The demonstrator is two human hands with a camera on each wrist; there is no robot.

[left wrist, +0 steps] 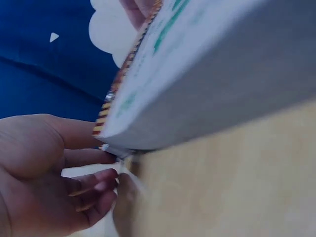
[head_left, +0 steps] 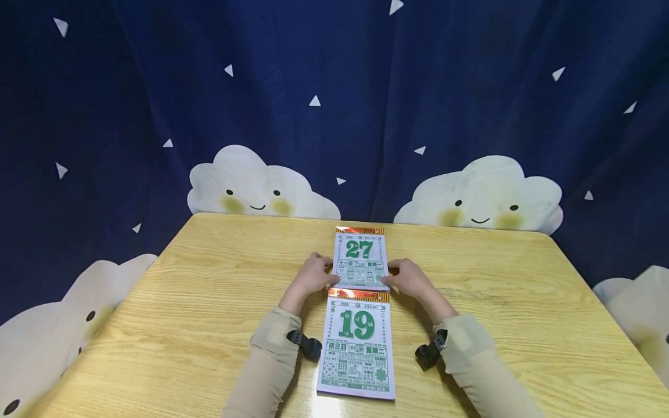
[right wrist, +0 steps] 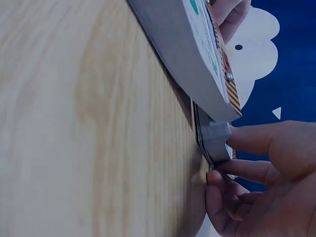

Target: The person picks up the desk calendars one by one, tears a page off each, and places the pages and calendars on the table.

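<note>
Two thick tear-off calendars with green print and red-and-gold top bands lie in line on the table. The far calendar (head_left: 360, 270) reads 27; the near calendar (head_left: 355, 351) reads 19. My left hand (head_left: 313, 274) grips the far calendar at its left side, thumb by its lower corner. On the opposite side, my right hand (head_left: 410, 280) holds the same pad, thumb at the lower right corner. In the right wrist view, the near calendar's thick page edge (right wrist: 173, 49) partly covers the far one. Its page block (left wrist: 207, 84) also hides much in the left wrist view.
The pale wooden table (head_left: 209, 348) reaches back to a dark blue curtain (head_left: 292, 116) printed with white clouds and triangles. Black wrist straps with small devices sit on the left wrist (head_left: 305, 345) and the right wrist (head_left: 431, 350), either side of the near calendar.
</note>
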